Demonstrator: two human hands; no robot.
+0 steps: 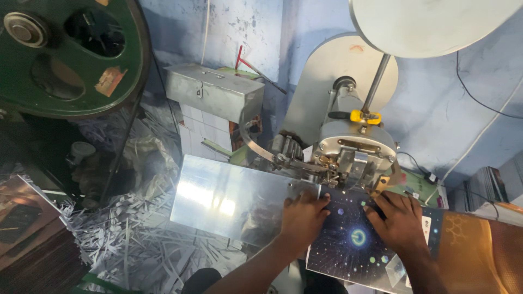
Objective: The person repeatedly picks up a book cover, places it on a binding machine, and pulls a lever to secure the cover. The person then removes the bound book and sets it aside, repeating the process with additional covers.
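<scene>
Left hand (pixel 302 218) and right hand (pixel 400 220) pressing flat, fingers spread, gripping nothing, on glossy dark-blue printed card sheet (pixel 354 245) lying under grey metal stitching machine head (pixel 354 144), beside shiny steel plate (pixel 229 198); white paper shreds (pixel 136 239) lying below.

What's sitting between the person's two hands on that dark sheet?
Only the dark printed cover itself: between left hand and right hand lies its glowing round emblem, seen in the head view.

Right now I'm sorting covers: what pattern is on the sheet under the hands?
Dark navy sheet with glowing dots and a bright central ring; head view shows it best.
</scene>
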